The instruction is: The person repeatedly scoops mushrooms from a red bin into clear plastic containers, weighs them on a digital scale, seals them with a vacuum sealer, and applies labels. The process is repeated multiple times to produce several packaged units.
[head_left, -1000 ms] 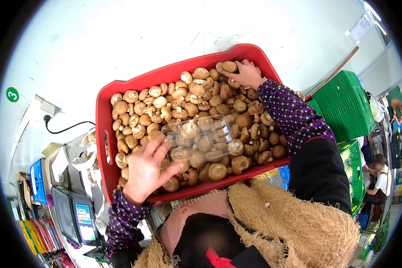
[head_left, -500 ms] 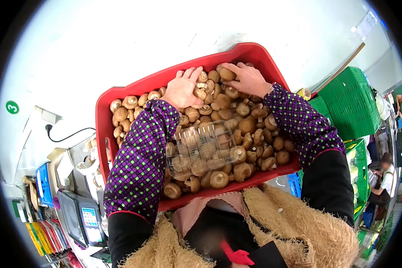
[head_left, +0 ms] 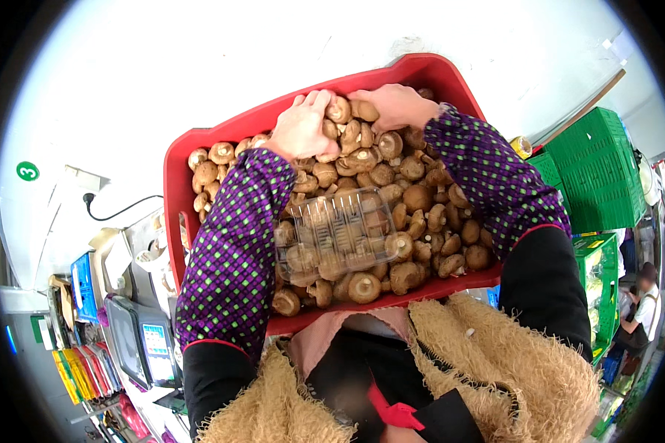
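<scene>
A red crate (head_left: 199, 136) full of brown mushrooms (head_left: 417, 198) lies in front of me. My left hand (head_left: 305, 127) is at its far side, fingers curled round a mushroom (head_left: 338, 110). Just to the right, my right hand (head_left: 400, 107) grips another mushroom (head_left: 364, 111), its fingertips partly hidden behind the cap. The two held mushrooms touch or nearly touch. Nearer to me, a clear plastic punnet (head_left: 336, 235) rests on the heap between my forearms, with mushrooms showing through it. Both forearms wear purple checked sleeves.
A white wall (head_left: 222, 59) stands behind the crate. At left are a scale with a screen (head_left: 144, 347), a black cable (head_left: 118, 218) and a blue crate (head_left: 85, 286). Green crates (head_left: 595, 170) are stacked at right. Beyond them is another person (head_left: 643, 314).
My hands have come closer together. The right hand has moved left with its mushroom, and the left hand has closed round one. The punnet stays on the heap.
</scene>
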Demonstrator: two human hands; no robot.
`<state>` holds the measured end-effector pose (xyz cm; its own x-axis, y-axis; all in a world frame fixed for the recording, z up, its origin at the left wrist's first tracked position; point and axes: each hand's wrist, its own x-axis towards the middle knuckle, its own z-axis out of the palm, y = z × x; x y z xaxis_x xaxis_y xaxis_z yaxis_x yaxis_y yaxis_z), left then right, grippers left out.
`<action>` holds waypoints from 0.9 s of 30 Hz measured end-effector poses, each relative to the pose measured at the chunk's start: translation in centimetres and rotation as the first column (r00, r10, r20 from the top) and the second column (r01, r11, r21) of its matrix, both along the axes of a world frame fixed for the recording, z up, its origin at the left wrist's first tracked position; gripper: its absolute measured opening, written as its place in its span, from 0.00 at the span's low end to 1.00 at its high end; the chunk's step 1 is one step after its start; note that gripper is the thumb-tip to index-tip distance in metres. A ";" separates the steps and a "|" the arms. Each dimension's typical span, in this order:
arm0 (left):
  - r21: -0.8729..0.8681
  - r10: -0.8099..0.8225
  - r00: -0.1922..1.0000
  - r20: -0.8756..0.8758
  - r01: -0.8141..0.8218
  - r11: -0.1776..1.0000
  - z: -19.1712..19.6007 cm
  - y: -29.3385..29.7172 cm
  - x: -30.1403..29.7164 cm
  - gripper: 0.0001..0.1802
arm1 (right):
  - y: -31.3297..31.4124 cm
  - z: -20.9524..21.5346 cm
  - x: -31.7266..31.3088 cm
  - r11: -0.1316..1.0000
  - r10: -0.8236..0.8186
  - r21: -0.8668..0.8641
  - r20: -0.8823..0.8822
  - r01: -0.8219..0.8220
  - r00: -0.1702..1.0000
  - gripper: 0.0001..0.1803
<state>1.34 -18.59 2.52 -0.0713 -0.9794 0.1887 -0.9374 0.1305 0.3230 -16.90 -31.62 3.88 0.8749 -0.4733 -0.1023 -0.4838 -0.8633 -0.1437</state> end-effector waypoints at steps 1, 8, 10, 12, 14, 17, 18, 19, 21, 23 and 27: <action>0.052 0.063 0.997 0.049 -0.066 0.996 0.5 0.2 -0.8 0.47 | 1.0 0.7 1.0 1.000 0.004 -0.026 -0.078 -0.006 0.997 0.33; 0.239 0.137 0.991 0.012 -0.136 0.961 1.4 0.3 -1.0 0.47 | 0.2 1.1 0.4 0.998 0.031 -0.052 -0.085 -0.036 0.996 0.27; 0.203 0.103 0.990 -0.099 -0.082 0.976 0.8 -0.2 -0.8 0.44 | -0.7 0.1 1.3 0.993 0.080 -0.080 -0.051 -0.084 0.995 0.26; 0.024 -0.007 0.992 -0.130 0.010 1.000 -0.7 -0.4 -1.7 0.38 | -1.2 -0.5 2.3 0.984 0.114 -0.135 -0.042 -0.119 0.993 0.25; 0.007 0.043 0.982 -0.184 -0.042 0.999 -0.7 0.1 -2.4 0.36 | -1.0 -0.6 1.0 0.992 0.088 -0.091 0.030 -0.085 0.996 0.20; -0.143 0.088 0.933 -0.349 -0.146 0.979 0.1 2.3 -0.4 0.30 | -0.8 2.1 -0.5 0.988 0.156 -0.016 0.212 -0.157 0.965 0.23; -0.148 0.098 0.919 -0.382 -0.165 0.975 1.0 3.1 0.5 0.27 | -0.7 2.7 -0.8 0.986 0.164 -0.012 0.297 -0.168 0.941 0.24; -0.120 0.062 0.887 -0.457 -0.131 0.984 2.0 4.2 0.7 0.23 | 0.7 4.1 -1.2 0.976 0.025 0.203 0.267 -0.082 0.963 0.24; -0.040 0.030 0.860 -0.509 -0.058 0.997 5.2 7.8 -1.3 0.21 | 4.7 5.4 -3.4 0.931 0.196 0.186 0.470 -0.313 0.861 0.24; -0.122 -0.137 0.896 -0.422 0.094 0.988 6.3 12.2 -2.2 0.22 | 9.3 5.8 -4.4 0.866 0.425 0.095 0.379 -0.491 0.822 0.18; -0.048 -0.051 0.968 -0.244 0.040 0.998 4.0 18.8 -4.7 0.31 | 15.3 1.9 -4.3 0.808 0.547 0.064 0.292 -0.586 0.785 0.25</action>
<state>-3.37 0.23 6.48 -0.0622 -0.9669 0.2473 -0.8232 0.1898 0.5351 -21.20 -16.36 5.77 0.9847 0.1186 0.1277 0.1552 -0.9299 -0.3333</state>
